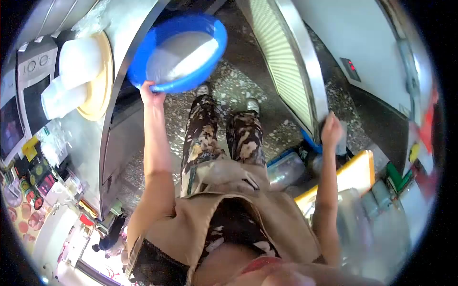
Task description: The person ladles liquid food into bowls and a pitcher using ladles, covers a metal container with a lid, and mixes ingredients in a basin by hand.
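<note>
A large blue basin (217,57) with whitish contents hangs over the speckled floor, tilted, at the upper middle. My left hand (152,94) grips its near rim with the fingers closed round it. On the other side, my right hand (332,132) is closed at the lower end of the metal edge of an open door (305,62), whose inner face is pale and ribbed. What the basin contains is too blurred to make out.
Left of me runs a steel counter (125,62) with white containers (78,62), a round yellow board (107,86) and a microwave (36,71). A white appliance (362,33) stands upper right. Tubs (286,169) and a yellow-edged panel (355,174) lie near my right arm.
</note>
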The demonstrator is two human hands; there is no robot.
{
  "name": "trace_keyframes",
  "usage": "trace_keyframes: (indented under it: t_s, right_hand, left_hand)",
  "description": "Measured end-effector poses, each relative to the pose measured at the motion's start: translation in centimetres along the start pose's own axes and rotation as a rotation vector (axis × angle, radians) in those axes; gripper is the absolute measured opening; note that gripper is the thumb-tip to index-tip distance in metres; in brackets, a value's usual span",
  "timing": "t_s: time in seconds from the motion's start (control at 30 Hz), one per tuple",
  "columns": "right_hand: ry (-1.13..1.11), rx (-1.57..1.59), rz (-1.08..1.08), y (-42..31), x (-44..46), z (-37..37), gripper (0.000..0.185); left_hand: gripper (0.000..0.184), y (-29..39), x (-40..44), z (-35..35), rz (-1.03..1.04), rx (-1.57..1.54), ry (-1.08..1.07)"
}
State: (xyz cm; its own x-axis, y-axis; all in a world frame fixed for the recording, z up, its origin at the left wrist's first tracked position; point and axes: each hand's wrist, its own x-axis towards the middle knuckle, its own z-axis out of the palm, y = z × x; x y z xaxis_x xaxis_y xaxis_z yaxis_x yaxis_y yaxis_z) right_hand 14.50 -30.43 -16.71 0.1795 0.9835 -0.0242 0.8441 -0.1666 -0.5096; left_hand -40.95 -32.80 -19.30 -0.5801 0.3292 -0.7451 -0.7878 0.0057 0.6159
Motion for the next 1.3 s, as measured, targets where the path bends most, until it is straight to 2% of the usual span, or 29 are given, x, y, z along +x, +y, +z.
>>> trace_keyframes:
  t_s: [0.03, 0.1, 0.13, 0.17, 0.23, 0.3, 0.37, 0.43, 0.47, 0.5, 0.53, 0.57, 0.6, 0.63, 0.67, 0.7, 0.73, 0.77, 0.8, 0.83, 0.9, 1.0, 1.03, 1.07, 1.1, 1.13, 1.17, 1.23, 1.3]
  right_hand:
    - [-0.061, -0.163, 0.034, -0.3, 0.7, -0.6, 0.035]
    - [-0.011, -0.179, -0.112, -0.3, 1.4, -0.6, 0.041]
    - [-0.055, -0.28, -0.147, 0.3, 1.4, -0.2, 0.042]
    - [-0.09, -0.385, -0.177, 1.0, 1.5, 0.4, 0.043]
    - [0.056, -0.412, -0.166, 0.5, 0.5, 1.8, 0.042]
    - [0.045, -0.406, -0.213, -2.1, -1.8, 2.1, 0.04]
    - [-0.022, -0.495, -0.221, -6.1, -5.5, 3.5, 0.033]
    - [-0.141, -0.421, -0.274, -10.9, -10.2, 4.8, 0.028]
    - [-0.317, -0.263, -0.186, -13.4, -12.0, 5.1, 0.028]
    - [-0.573, -0.139, -0.095, -15.2, -13.2, 6.0, 0.032]
    - [-0.574, -0.057, -0.191, -15.4, -14.5, 7.4, 0.039]
    - [-0.54, 0.068, -0.059, -16.7, -15.9, 8.2, 0.047]
    - [-0.519, 0.181, 0.091, -18.3, -16.8, 7.3, 0.053]
    - [-0.589, 0.405, 0.16, -18.2, -17.5, 8.7, 0.063]
    - [-0.6, 0.383, 0.304, -18.7, -18.9, 11.0, 0.076]
    - [-1.262, 0.841, 0.586, -19.7, -18.4, 8.7, 0.085]
    - [-1.592, 1.126, 0.649, -18.8, -19.6, 15.9, 0.088]
    - [-1.697, 1.324, 0.645, -20.6, -20.2, 15.2, 0.09]
    - [-1.551, 1.377, 0.65, -22.6, -21.1, 14.7, 0.082]
    - [-1.414, 1.353, 0.642, -24.6, -20.5, 9.3, 0.066]
    - [-1.333, 1.266, 0.664, -24.5, -18.7, 7.9, 0.046]
    - [-1.143, 1.382, 0.332, -20.1, -13.7, 3.0, 0.028]
    - [-1.093, 1.336, 0.335, -17.7, -11.4, 5.1, 0.027]
    - [-1.07, 1.184, 0.456, -16.1, -8.3, -0.3, 0.044]
    - [-0.965, 1.286, 0.38, -13.5, -5.9, -1.7, 0.047]
    - [-0.831, 1.176, 0.393, -11.3, -3.9, -6.1, 0.042]
    - [-0.682, 1.29, 0.355, -9.5, -2.1, -9.6, 0.038]
    - [-0.347, 1.185, 0.446, -4.9, 1.4, -13.8, 0.03]
    - [-0.09, 1.143, 0.534, -1.5, 4.7, -20.0, 0.026]
  left_hand:
    - [0.017, -0.5, -2.2, -0.5, -0.012, 0.095, -0.073]
    - [0.014, -0.6, -10.8, 0.5, 0.008, 0.219, -0.039]
    - [0.012, -0.8, -9.1, -4.0, 0.01, 0.288, -0.091]
    - [0.012, -0.5, -13.1, -4.1, 0.059, 0.327, -0.094]
    - [0.021, 0.8, -18.4, -5.6, 0.011, 0.406, -0.104]
    - [0.032, 3.3, -22.4, -8.4, -0.048, 0.427, -0.178]
    - [0.042, 6.1, -26.0, -9.4, -0.134, 0.463, -0.118]
    - [0.05, 8.5, -28.0, -11.9, 0.008, 0.475, -0.247]
    - [0.05, 9.9, -27.9, -13.9, 0.014, 0.512, -0.337]
    - [0.049, 10.6, -31.0, -12.9, 0.08, 0.524, -0.291]
    - [0.048, 11.8, -31.8, -13.3, 0.121, 0.578, -0.289]
    - [0.049, 13.1, -32.0, -14.6, 0.152, 0.547, -0.215]
    - [0.049, 14.6, -31.8, -15.5, 0.229, 0.706, -0.251]
    - [0.047, 15.7, -33.0, -15.3, 0.284, 0.737, -0.161]
    - [0.045, 16.4, -35.0, -14.3, 0.314, 0.712, -0.187]
    - [0.044, 16.7, -36.7, -13.3, 0.346, 0.692, -0.212]
    - [0.044, 17.0, -37.3, -12.9, 0.361, 0.696, -0.219]
    - [0.043, 17.2, -37.6, -12.2, 0.388, 0.743, -0.164]
    - [0.042, 17.2, -37.9, -11.4, 0.417, 0.785, -0.11]
    - [0.042, 16.9, -38.3, -10.4, 0.438, 0.784, -0.122]
    - [0.04, 16.2, -38.8, -8.3, 0.567, 0.683, -0.198]
    - [0.039, 15.0, -37.4, -4.7, 0.513, 0.85, -0.204]
    - [0.039, 13.8, -36.3, -3.0, 0.511, 0.858, -0.215]
    - [0.04, 12.1, -34.7, -1.2, 0.357, 0.774, -0.306]
    - [0.041, 10.2, -33.8, 0.6, 0.203, 0.687, -0.392]
    - [0.042, 6.9, -34.9, 3.9, 0.187, 0.663, -0.461]
    - [0.044, 3.5, -36.5, 8.1, 0.171, 0.641, -0.529]
    - [0.045, -1.6, -35.5, 14.5, 0.077, 0.698, -0.663]
    - [0.046, -6.7, -37.2, 21.2, 0.095, 0.726, -0.844]
